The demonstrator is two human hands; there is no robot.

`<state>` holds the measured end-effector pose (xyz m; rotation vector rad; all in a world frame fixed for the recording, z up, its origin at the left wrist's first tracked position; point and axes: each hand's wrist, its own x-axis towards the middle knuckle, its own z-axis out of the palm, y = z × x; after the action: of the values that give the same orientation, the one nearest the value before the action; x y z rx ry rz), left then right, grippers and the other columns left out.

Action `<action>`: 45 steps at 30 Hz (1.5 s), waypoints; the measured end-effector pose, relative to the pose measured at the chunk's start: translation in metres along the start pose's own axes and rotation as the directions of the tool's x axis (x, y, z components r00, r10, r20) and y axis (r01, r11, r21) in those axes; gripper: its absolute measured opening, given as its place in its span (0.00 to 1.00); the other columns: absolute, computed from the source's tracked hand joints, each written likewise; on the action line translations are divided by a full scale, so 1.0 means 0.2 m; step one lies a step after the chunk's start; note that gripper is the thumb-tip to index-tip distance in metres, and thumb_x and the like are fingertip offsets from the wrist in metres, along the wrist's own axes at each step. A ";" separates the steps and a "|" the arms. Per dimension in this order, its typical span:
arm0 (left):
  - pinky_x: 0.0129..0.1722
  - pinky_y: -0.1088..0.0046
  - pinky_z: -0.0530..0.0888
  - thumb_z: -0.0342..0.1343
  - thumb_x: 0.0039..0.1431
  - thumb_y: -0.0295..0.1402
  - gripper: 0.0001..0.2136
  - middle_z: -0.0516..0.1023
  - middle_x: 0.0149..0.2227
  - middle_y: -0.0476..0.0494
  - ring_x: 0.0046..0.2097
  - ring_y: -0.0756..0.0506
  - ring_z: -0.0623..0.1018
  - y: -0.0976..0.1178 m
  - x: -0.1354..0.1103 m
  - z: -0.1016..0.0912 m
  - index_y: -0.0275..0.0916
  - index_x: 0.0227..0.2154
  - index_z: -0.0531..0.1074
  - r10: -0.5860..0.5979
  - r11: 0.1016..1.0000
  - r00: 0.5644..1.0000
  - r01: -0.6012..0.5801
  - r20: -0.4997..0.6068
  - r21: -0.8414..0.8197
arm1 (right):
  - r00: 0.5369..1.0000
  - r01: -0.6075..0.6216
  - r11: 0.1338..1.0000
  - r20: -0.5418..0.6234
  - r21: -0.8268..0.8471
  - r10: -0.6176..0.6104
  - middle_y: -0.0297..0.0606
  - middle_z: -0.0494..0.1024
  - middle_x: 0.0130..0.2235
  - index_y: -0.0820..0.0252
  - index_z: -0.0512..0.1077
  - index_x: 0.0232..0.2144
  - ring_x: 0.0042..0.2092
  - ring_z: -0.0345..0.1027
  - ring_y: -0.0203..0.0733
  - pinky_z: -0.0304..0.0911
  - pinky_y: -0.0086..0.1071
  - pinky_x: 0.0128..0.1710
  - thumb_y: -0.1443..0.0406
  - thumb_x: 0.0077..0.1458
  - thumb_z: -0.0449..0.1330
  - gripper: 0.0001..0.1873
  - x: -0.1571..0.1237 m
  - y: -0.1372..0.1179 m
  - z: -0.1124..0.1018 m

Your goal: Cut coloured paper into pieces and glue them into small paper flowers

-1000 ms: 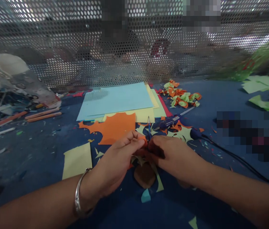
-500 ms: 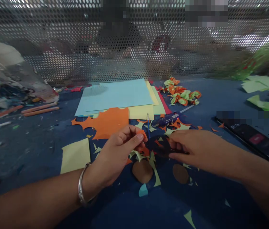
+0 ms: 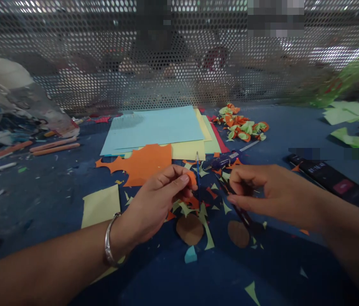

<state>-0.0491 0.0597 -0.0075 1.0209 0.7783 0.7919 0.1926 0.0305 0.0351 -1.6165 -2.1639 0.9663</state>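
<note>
My left hand (image 3: 155, 202), with a metal bangle on its wrist, pinches a small orange paper piece (image 3: 192, 177) between thumb and fingers. My right hand (image 3: 264, 191) is closed on a dark slender tool (image 3: 241, 212) that slants down toward the blue table; I cannot make out what the tool is. Orange and pale green paper offcuts (image 3: 198, 206) lie between and under the two hands. Two brown discs (image 3: 190, 229) (image 3: 238, 233) lie on the table just in front of them. A thin blue pen (image 3: 197, 168) lies just past my left fingertips.
Behind the hands lie a cut orange sheet (image 3: 144, 163), stacked light blue and yellow sheets (image 3: 154, 129) and a blue tool (image 3: 225, 160). Folded orange-green pieces (image 3: 244, 126) are piled at the back. A phone (image 3: 335, 182) lies right, orange sticks (image 3: 55, 146) left, a perforated metal screen (image 3: 71, 85) behind.
My hands have parted: the right one moved right and now grips the dark tool. The left keeps the orange piece. A second brown disc has come into sight.
</note>
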 end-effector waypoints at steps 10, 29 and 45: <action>0.35 0.80 0.69 0.56 0.67 0.34 0.07 0.73 0.31 0.52 0.33 0.54 0.73 -0.01 0.00 0.00 0.39 0.33 0.73 -0.033 0.999 0.998 0.032 0.058 0.021 | 0.997 0.033 0.893 0.052 0.448 -0.062 0.29 0.72 0.27 0.56 0.64 0.34 0.28 0.68 0.33 0.63 0.27 0.28 0.63 0.64 0.59 0.07 -0.03 -0.05 0.05; 0.35 0.76 0.66 0.57 0.66 0.35 0.07 0.70 0.29 0.52 0.32 0.53 0.70 0.00 -0.02 0.00 0.38 0.33 0.70 -0.059 0.993 0.995 0.051 0.075 0.109 | 0.994 0.097 0.936 0.009 0.338 -0.106 0.28 0.70 0.26 0.56 0.64 0.32 0.26 0.64 0.30 0.60 0.23 0.25 0.67 0.62 0.59 0.07 -0.03 -0.06 0.05; 0.33 0.75 0.64 0.53 0.67 0.35 0.08 0.68 0.29 0.52 0.31 0.52 0.67 0.02 -0.02 -0.01 0.38 0.32 0.69 -0.009 0.932 0.994 -0.032 0.112 0.360 | 0.993 0.014 0.916 0.102 0.400 -0.060 0.27 0.71 0.26 0.56 0.62 0.32 0.24 0.68 0.31 0.62 0.24 0.24 0.65 0.64 0.57 0.08 -0.01 -0.06 0.06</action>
<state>-0.0529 0.0586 -0.0030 1.3890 0.8399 0.6048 0.1777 0.0224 0.0353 -1.3475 -1.8914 1.4092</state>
